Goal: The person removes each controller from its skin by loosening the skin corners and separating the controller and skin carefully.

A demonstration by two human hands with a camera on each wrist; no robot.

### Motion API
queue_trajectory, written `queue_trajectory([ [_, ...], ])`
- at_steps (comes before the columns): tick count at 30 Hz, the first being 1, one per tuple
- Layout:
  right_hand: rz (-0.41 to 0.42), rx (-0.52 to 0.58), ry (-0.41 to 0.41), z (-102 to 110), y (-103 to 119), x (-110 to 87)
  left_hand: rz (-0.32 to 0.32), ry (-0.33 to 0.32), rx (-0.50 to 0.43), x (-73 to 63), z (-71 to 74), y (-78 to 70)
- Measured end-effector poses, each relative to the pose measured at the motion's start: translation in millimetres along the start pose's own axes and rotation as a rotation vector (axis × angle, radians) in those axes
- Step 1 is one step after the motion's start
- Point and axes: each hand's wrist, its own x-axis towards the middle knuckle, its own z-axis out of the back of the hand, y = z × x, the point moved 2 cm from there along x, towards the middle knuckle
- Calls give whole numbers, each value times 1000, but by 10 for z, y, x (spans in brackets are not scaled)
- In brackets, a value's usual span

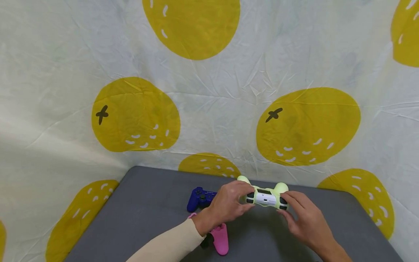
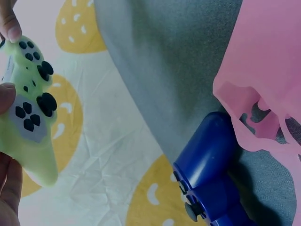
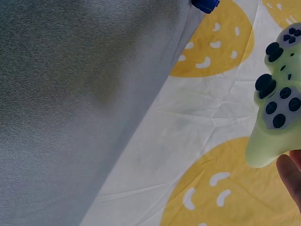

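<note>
A game controller [image 1: 265, 198] in a pale yellow-green silicone cover is held up above the far part of the table, its trigger edge facing the head camera. My left hand [image 1: 229, 201] grips its left end, thumb and fingers at the triggers. At the other end my right hand [image 1: 303, 214] pinches it between thumb and fingers. Both thumbsticks and the button clusters show in the left wrist view, with the cover [image 2: 40, 155] wrapped round the grip. Beneath my left forearm lies a pink silicone controller cover [image 1: 220, 240], partly hidden.
A blue game controller [image 1: 195, 199] lies on the grey table [image 1: 147, 203] behind my left wrist. Something small and black [image 1: 207, 241] sits beside the pink cover. A white cloth [image 1: 216, 120] printed with yellow fruit hangs behind the table and along its sides.
</note>
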Motion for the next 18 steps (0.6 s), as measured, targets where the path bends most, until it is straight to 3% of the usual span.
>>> queue_trajectory([
  [4,20,-22,-15,5,1,7,-49,-16,75,-1,-5,-20],
  [9,29,-18,-54,-32,-9,-22,-138,-1,285,6,-6,-74],
  [12,39,-27,-82,-54,-10,-42,-154,49,368,12,-10,-104],
  [18,46,-24,-94,-69,0,-59,-139,168,422,28,-17,-139],
])
